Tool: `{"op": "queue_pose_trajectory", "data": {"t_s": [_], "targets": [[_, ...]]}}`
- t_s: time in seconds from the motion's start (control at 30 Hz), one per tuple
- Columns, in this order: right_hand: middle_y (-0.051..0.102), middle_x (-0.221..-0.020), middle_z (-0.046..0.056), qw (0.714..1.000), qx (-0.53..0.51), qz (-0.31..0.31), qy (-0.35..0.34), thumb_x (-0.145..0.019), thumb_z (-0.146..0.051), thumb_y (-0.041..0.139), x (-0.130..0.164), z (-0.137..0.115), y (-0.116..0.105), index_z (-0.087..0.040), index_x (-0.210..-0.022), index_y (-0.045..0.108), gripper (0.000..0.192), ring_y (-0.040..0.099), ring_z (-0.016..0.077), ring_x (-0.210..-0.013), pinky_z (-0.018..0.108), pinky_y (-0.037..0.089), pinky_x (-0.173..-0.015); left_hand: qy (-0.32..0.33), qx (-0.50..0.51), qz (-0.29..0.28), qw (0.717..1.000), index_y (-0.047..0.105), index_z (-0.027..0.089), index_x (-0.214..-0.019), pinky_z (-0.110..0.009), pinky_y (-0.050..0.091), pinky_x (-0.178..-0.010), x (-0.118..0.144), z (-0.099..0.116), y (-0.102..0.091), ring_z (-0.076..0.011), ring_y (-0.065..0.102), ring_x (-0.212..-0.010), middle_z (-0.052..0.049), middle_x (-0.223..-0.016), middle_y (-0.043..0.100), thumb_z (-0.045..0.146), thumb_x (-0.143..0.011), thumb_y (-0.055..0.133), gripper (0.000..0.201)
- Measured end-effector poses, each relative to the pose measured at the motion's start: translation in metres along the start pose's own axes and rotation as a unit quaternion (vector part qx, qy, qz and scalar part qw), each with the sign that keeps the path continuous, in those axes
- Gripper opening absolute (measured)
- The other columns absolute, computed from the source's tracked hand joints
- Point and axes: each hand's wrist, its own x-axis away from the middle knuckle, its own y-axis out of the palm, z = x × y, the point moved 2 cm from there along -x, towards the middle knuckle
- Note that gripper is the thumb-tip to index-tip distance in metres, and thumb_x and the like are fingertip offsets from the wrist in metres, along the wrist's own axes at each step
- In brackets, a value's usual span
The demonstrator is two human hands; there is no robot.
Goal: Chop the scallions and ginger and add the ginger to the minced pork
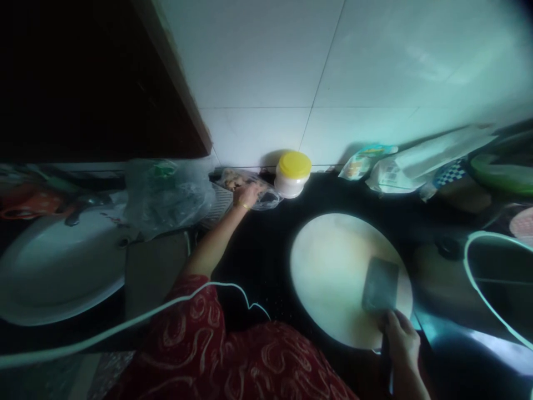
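My right hand is closed round the handle of a cleaver, whose broad dark blade lies over the right part of a round white cutting board. My left hand is stretched out to a clear plastic bag near the wall. Light brown, knobbly pieces that look like ginger show in the bag beside the hand. The fingers there are bent down, and what they grip is hidden. Just right of this bag stands a white jar with a yellow lid.
At left are a white sink with a tap and a large clear plastic bag. Packets lie along the wall at right. A pale cable crosses before my body. A dark cabinet overhangs the upper left.
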Motion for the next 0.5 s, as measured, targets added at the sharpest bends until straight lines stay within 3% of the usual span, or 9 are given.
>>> {"op": "queue_pose_trajectory", "data": {"t_s": [0.1, 0.17, 0.4, 0.5], "targets": [[0.061, -0.052, 0.002, 0.999, -0.008, -0.005, 0.034, -0.067, -0.043, 0.058, 0.0, 0.001, 0.0, -0.008, -0.117, 0.063, 0.061, 0.058, 0.0206, -0.054, 0.03, 0.046, -0.054, -0.064, -0.041, -0.038, 0.996, 0.067, 0.015, -0.094, -0.04, 0.037, -0.086, -0.016, -0.034, -0.001, -0.0271, 0.053, -0.104, -0.016, -0.105, 0.064, 0.028, -0.089, 0.045, 0.026], [0.06, -0.053, 0.002, 0.999, -0.016, -0.006, 0.035, -0.067, -0.042, 0.058, 0.003, -0.003, 0.001, -0.007, -0.118, 0.062, 0.062, 0.058, 0.0202, -0.054, 0.03, 0.046, -0.055, -0.08, -0.06, -0.056, 0.993, 0.067, 0.013, -0.097, -0.043, 0.033, -0.091, -0.028, -0.045, 0.005, -0.0292, 0.049, -0.111, -0.018, -0.113, 0.062, 0.027, -0.09, 0.042, 0.029], [0.059, -0.053, 0.0, 0.999, -0.034, 0.001, 0.035, -0.065, -0.044, 0.057, 0.008, -0.011, 0.003, -0.007, -0.117, 0.062, 0.064, 0.058, 0.0187, -0.054, 0.028, 0.045, -0.054, -0.159, -0.067, -0.041, 0.984, 0.052, 0.011, -0.121, -0.044, 0.03, -0.094, -0.052, -0.042, 0.03, -0.0328, 0.047, -0.115, -0.023, -0.121, 0.057, 0.026, -0.085, 0.048, 0.039], [0.059, -0.053, 0.001, 0.999, -0.03, 0.003, 0.045, -0.065, -0.044, 0.058, 0.008, -0.012, 0.003, -0.006, -0.117, 0.062, 0.065, 0.059, 0.0201, -0.054, 0.028, 0.045, -0.053, -0.143, -0.059, -0.057, 0.986, 0.051, 0.009, -0.121, -0.046, 0.03, -0.095, -0.05, -0.042, 0.033, -0.0356, 0.044, -0.118, -0.025, -0.123, 0.055, 0.036, -0.082, 0.055, 0.047]]}}
